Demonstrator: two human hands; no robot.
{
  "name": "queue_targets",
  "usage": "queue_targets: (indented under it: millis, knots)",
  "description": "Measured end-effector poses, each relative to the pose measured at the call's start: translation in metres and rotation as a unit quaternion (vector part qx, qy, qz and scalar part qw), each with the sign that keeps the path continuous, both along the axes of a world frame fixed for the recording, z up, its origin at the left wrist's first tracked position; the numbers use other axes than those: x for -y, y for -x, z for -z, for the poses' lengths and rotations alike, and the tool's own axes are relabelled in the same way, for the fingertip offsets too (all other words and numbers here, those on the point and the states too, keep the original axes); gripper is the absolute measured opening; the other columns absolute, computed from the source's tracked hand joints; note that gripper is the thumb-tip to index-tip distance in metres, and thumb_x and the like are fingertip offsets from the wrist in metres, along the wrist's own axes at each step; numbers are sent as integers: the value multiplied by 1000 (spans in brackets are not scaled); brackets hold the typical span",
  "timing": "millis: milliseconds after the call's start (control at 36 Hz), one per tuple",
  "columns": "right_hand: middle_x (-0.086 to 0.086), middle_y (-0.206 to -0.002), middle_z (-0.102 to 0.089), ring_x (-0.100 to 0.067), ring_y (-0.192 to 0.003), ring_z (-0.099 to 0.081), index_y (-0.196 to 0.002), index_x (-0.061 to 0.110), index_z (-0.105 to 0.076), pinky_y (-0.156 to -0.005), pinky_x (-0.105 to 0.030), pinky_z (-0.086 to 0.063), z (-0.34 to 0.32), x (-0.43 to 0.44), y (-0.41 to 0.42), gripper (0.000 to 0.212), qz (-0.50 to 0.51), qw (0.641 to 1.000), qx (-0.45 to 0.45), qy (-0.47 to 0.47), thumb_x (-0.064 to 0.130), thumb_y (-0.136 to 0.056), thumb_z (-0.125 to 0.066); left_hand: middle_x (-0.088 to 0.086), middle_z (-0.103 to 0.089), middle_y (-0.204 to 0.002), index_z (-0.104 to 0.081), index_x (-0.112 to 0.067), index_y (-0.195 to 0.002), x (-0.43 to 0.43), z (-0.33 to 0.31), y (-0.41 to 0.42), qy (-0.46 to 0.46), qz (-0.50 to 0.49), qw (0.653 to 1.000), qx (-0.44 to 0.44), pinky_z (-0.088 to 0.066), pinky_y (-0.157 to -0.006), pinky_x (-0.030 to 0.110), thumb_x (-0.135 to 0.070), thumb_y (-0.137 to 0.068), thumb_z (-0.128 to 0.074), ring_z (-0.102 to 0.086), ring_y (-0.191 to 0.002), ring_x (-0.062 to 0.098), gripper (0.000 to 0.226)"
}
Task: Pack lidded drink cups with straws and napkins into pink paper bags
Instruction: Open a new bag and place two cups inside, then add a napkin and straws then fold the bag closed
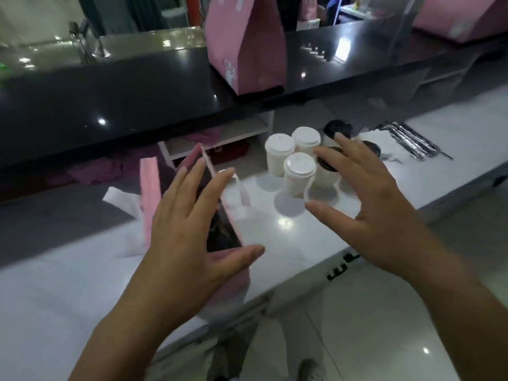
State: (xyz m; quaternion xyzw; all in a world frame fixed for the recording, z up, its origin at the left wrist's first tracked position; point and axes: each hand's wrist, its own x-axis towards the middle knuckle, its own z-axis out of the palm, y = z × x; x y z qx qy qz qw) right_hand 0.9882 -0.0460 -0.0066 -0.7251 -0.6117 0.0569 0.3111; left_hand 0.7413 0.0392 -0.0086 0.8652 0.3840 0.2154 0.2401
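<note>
My left hand (187, 229) spreads empty over the open bag (233, 281), likely steadying its mouth, while my right hand (365, 210), grip wide and empty, hovers at the cups (299, 174) right of it.

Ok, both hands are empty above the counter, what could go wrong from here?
The open pink paper bag stands near the white counter's front edge; the left hand could nudge it off. The white-lidded paper cups and black-lidded cups stand bunched together, so the right hand may knock a neighbour over.
</note>
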Motion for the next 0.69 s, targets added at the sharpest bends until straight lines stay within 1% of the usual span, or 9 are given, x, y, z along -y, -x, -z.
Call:
queue_targets:
  millis: [56, 111, 139, 222, 306, 389, 472, 556, 694]
  knots:
    - [18, -163, -11, -5, -152, -5, -151, 44, -27, -121, -50, -20, 21, 34, -23, 75, 68, 996, -44, -26, 55, -84, -59, -29, 15, -160, -8, -56, -149, 25, 4, -45, -10, 5, 999, 35, -3, -119, 43, -73, -69, -60, 16, -149, 0, 97]
    - [20, -164, -4, -6, -152, 1, -151, 49, -20, -121, -51, -19, 48, 66, -45, 75, 124, 987, -97, -21, 60, -86, -56, -28, 21, -159, -6, -52, -152, 50, 20, -89, -24, 26, 998, 41, 1, -116, 40, -68, -77, -64, 22, -147, 1, 96]
    - [20, -164, -1, -5, -152, 5, -151, 52, -16, -121, -52, -16, 62, 80, -57, 74, 146, 982, -119, -8, 64, -88, -53, -26, 23, -159, -4, -50, -152, 61, 32, -110, -27, 37, 998, 36, 2, -116, 40, -69, -79, -62, 24, -147, 3, 95]
    - [18, -165, 10, -7, -151, 15, -149, 59, -4, -123, -51, -5, 107, 119, -91, 81, 185, 973, -124, 59, 72, -79, -43, -20, 28, -159, 7, -50, -151, 89, 72, -163, -13, 57, 998, -13, 4, -120, 40, -73, -82, -49, 27, -147, 7, 93]
    - [21, -161, 20, -4, -148, 22, -149, 59, 2, -120, -47, 0, 138, 155, -119, 83, 202, 963, -133, 114, 82, -80, -38, -22, 41, -152, 20, -53, -147, 115, 109, -201, 24, 71, 993, -94, 6, -123, 41, -73, -84, -50, 38, -142, 6, 97]
    - [20, -162, 17, -5, -149, 19, -148, 59, 1, -120, -44, -3, 154, 184, -142, 84, 218, 956, -147, 130, 83, -75, -33, -25, 45, -148, 27, -58, -141, 134, 130, -226, 64, 94, 984, -140, 5, -124, 42, -73, -83, -50, 41, -139, 4, 97]
    - [23, -161, 15, -4, -149, 17, -148, 60, -3, -120, -39, -1, 157, 200, -167, 82, 234, 947, -177, 132, 83, -75, -33, -27, 43, -149, 29, -63, -136, 141, 138, -246, 79, 111, 978, -160, 6, -123, 40, -74, -83, -52, 39, -140, 3, 97]
    - [23, -162, 11, -4, -150, 13, -148, 59, -7, -120, -38, -1, 159, 204, -196, 78, 245, 941, -194, 129, 81, -81, -40, -26, 38, -152, 25, -63, -139, 134, 141, -271, 72, 114, 977, -168, 5, -123, 37, -73, -83, -54, 36, -142, 3, 97]
    - [21, -163, 7, -3, -150, 11, -150, 54, -12, -120, -37, -2, 164, 189, -255, 79, 249, 937, -202, 140, 76, -77, -35, -21, 29, -158, 14, -55, -148, 106, 148, -330, 86, 130, 973, -172, 2, -123, 36, -70, -83, -54, 29, -146, 4, 95]
